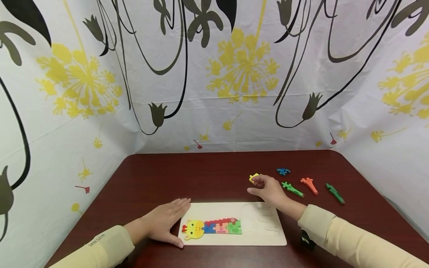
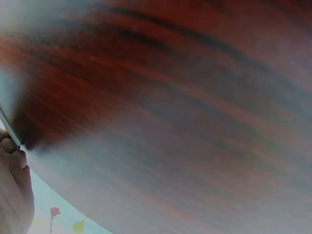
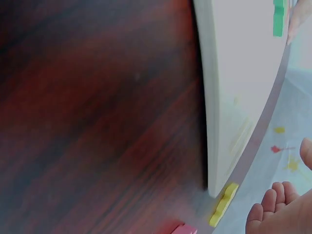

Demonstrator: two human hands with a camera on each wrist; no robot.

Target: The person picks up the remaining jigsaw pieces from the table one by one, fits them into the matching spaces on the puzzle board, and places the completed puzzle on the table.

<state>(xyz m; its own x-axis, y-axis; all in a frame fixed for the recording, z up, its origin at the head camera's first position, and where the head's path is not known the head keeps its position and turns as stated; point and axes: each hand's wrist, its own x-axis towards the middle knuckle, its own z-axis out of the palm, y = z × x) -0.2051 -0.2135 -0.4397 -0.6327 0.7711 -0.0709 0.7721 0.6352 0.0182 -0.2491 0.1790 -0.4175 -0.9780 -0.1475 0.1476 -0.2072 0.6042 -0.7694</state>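
Right hand [image 1: 272,190] pinches yellow piece [image 1: 253,178] in fingertips, just beyond puzzle board [image 1: 264,234] far edge; board's empty slot lies toward the person. Left hand [image 1: 164,222] flat, fingers straight, pressing board's left edge on tabletop [image 1: 201,175]

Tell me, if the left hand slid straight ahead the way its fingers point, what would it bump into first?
The left hand lies flat, fingers aimed forward and right along the puzzle board's left edge. Beyond them only bare table shows, so the way looks free, though depth is hard to judge.
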